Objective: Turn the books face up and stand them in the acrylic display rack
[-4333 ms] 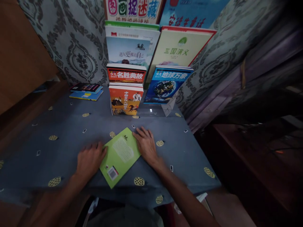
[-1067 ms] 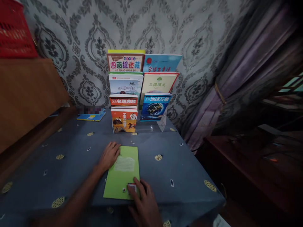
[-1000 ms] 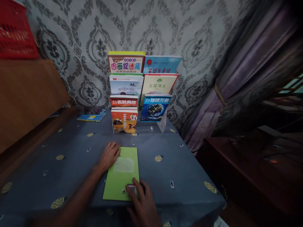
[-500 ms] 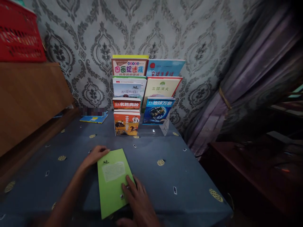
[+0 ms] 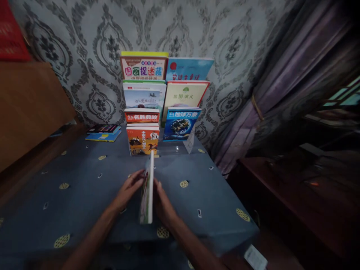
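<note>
A thin book (image 5: 148, 195) stands on edge between my two hands, its pale side toward me and a picture cover turned left. My left hand (image 5: 129, 187) touches the picture cover with its fingertips. On the other side, my right hand (image 5: 164, 202) presses along the back cover, its fingers partly hidden behind the book. Behind it, a clear stand (image 5: 190, 143) holds several books in two columns. An orange book (image 5: 144, 140) is at the stand's lower left, and a blue book with a globe (image 5: 181, 125) is at the lower right.
Two books (image 5: 103, 133) lie stacked at the table's back left. A blue patterned cloth covers the table (image 5: 92, 210). A wooden cabinet (image 5: 30, 112) with a red basket (image 5: 12, 37) borders the left; a purple curtain (image 5: 244, 116) and dark red furniture (image 5: 270, 187) border the right.
The green-backed book lay flat under my hands; now it is upright on edge between them. My left hand has moved onto its cover. The whole view has shifted slightly.
</note>
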The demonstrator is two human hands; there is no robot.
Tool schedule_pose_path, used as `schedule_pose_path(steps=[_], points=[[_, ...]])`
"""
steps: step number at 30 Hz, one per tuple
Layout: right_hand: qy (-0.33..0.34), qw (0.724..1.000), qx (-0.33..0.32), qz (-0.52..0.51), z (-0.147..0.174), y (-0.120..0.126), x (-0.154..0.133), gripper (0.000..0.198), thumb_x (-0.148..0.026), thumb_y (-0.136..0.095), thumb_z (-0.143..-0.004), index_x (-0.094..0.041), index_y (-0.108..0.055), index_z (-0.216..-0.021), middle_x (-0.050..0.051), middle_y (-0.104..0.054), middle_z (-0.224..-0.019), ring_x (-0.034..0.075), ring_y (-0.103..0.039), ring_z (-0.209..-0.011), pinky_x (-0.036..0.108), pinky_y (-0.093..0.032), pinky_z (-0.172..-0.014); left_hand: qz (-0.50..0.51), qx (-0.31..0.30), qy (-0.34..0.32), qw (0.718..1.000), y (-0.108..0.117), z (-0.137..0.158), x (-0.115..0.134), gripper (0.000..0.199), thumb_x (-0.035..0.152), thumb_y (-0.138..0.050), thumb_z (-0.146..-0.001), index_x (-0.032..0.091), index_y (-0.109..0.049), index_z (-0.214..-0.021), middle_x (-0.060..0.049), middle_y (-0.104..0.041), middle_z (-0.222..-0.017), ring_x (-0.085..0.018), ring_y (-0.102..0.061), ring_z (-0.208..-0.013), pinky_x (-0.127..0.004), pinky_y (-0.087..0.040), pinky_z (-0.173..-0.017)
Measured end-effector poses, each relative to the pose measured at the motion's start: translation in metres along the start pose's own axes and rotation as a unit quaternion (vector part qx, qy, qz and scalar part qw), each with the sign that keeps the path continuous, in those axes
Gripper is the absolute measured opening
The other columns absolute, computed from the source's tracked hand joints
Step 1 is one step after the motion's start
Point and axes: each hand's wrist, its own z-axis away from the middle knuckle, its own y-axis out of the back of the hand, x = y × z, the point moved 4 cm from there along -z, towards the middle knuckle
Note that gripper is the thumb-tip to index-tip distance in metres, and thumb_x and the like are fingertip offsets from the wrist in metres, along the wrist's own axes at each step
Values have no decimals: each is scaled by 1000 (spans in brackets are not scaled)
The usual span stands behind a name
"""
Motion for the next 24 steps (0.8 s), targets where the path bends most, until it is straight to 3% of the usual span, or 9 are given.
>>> schedule_pose_path(steps=[2,4,6,8,12,14,17,21,24], points=[[-78,992,-23,-98,-8,0,1,83,-84,-48,-83,-23,-58,-138,11,-64,-139,32,-49,-140,55,-36,-118,-153,51,-57,985,-5,-4,-5,64,54,-76,-75,22,-65,-129,-12,-60,-127,-34,-52,-131,-48,-36,-116],[-125,978,-26,-164,-12,5,1,83,-83,-39,-88,-19,-59,-136,14,-69,-131,34,-58,-131,57,-43,-113,-230,107,-75,964,-5,-8,-9,75,51,-80,-70,21,-58,-135,-14,-53,-136,-36,-46,-136,-51,-33,-117],[-138,971,-20,-195,-15,11,2,76,-76,-37,-93,-17,-59,-135,14,-72,-125,33,-64,-124,56,-46,-110,-218,152,-51,963,-1,-10,-13,90,48,-84,-64,19,-49,-142,-15,-49,-142,-36,-45,-138,-50,-35,-116],[-139,971,-22,-192,-16,17,3,67,-69,-42,-95,-17,-59,-134,13,-73,-122,31,-67,-118,54,-48,-108,-136,163,-9,977,3,-11,-17,97,47,-85,-63,21,-42,-145,-15,-54,-140,-33,-54,-130,-46,-45,-109],[-123,986,-16,-112,-20,30,7,58,-63,-60,-88,-17,-64,-124,12,-76,-113,32,-72,-107,53,-55,-98,63,158,71,983,12,-11,-24,79,56,-81,-64,18,-54,-127,-9,-74,-102,-26,-72,-88,-38,-57,-80],[-94,994,10,-55,-25,37,7,55,-61,-72,-79,-19,-68,-115,10,-78,-105,31,-73,-99,50,-58,-90,81,180,81,977,19,-12,-26,70,62,-80,-61,16,-61,-110,-5,-74,-85,-24,-72,-78,-35,-57,-72],[-35,998,53,16,-34,48,2,54,-57,-83,-69,-18,-70,-104,7,-79,-93,28,-74,-89,43,-59,-83,47,198,67,977,22,-16,-29,65,70,-74,-64,17,-64,-99,-3,-73,-79,-22,-71,-76,-31,-56,-67],[26,987,102,121,-51,63,-10,51,-62,-70,-80,-18,-69,-105,6,-77,-95,26,-72,-90,39,-58,-83,34,205,49,977,20,-22,-31,62,70,-74,-64,17,-64,-94,-2,-72,-81,-20,-69,-78,-28,-54,-69],[88,940,167,285,-59,73,-22,49,-57,-54,-90,-17,-66,-116,11,-74,-110,29,-69,-103,44,-55,-93,44,187,48,980,19,-27,-31,56,65,-74,-64,18,-62,-90,0,-70,-78,-19,-68,-76,-27,-52,-68]])
